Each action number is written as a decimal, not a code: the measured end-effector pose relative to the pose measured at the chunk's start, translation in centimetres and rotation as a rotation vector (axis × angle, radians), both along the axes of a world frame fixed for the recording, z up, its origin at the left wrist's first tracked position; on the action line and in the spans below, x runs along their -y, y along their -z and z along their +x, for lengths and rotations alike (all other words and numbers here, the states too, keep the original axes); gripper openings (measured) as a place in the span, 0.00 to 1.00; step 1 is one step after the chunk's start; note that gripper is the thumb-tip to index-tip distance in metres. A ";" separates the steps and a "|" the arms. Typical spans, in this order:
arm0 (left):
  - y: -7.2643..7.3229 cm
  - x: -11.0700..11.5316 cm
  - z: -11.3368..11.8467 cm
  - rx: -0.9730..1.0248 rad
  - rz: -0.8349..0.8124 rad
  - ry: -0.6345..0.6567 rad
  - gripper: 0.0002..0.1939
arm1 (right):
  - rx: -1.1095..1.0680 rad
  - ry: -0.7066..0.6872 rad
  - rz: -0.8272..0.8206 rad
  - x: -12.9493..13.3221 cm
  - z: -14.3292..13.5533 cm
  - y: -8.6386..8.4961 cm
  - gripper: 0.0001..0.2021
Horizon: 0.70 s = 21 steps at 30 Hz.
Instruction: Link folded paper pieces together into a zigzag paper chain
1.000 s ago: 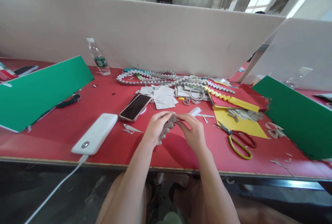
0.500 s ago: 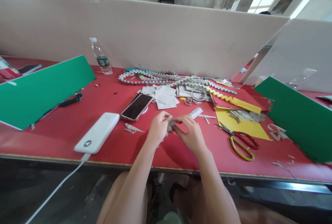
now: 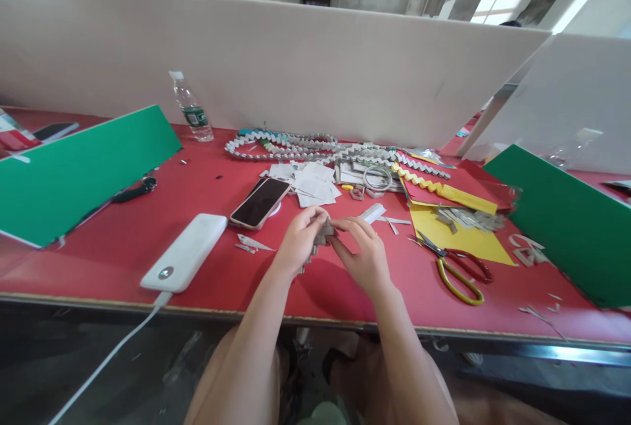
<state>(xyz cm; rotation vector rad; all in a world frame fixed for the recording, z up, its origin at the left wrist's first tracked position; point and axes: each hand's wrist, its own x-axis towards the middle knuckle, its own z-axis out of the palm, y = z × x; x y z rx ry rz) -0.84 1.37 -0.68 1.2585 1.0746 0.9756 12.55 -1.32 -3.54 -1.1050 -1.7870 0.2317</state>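
Between my hands, above the red table near its front edge, is a small grey folded paper chain. My left hand pinches its left side, and a short zigzag end hangs below those fingers. My right hand has thumb and fingertips closed on the chain's right end. Beyond my hands lie a pile of pale paper pieces and a folded white strip. A long grey-and-white zigzag chain is looped at the back, with a yellow one at its right.
Scissors lie right of my hands by yellow paper. To the left are a phone and a white power bank with a cable. A bottle stands near the partition. Green boards stand at both sides.
The grey chain has turned slightly between my fingers and shows more of its folds. My left hand has shifted a little; both hands still hold the chain.
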 end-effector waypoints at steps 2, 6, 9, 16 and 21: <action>0.1 0.0 -0.1 0.011 -0.008 -0.014 0.11 | -0.006 0.003 0.018 0.0 0.0 -0.1 0.10; 0.5 0.0 0.1 0.018 -0.032 -0.042 0.11 | 0.012 -0.007 0.051 -0.1 -0.1 -0.1 0.08; 0.8 -0.2 0.4 0.044 -0.020 -0.066 0.10 | 0.022 -0.008 0.049 -0.1 -0.1 -0.1 0.07; 1.0 -0.4 0.4 0.082 0.031 -0.053 0.10 | 0.037 0.005 0.069 -0.1 -0.1 0.1 0.06; 0.3 -0.2 -0.4 0.077 -0.045 0.001 0.16 | 0.009 0.027 0.072 -0.2 0.1 0.0 0.08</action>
